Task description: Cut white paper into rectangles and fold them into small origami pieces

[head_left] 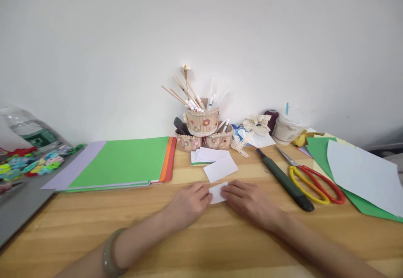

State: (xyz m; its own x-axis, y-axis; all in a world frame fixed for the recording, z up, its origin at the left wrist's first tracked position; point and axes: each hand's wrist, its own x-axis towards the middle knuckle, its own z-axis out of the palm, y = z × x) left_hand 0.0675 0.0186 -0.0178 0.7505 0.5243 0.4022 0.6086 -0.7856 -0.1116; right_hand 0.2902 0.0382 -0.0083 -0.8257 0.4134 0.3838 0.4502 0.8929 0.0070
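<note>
Between my two hands is a small white piece of paper (218, 193), low over the wooden table. My left hand (192, 200) has its fingers closed on the paper's left edge. At the right edge, my right hand (247, 200) grips it with bent fingers; the thumbs are mostly hidden. Just beyond lies another white paper rectangle (221, 169), partly on a small stack of white paper pieces (208, 155) with a green sheet beneath.
To the left lies a pile of coloured sheets (122, 160). Decorated holders (203, 123) with sticks and pens stand at the wall. On the right are a dark green pen-shaped tool (285, 179), red-and-yellow scissors (315, 181), more sheets (365, 177) and a lidded cup (286, 129).
</note>
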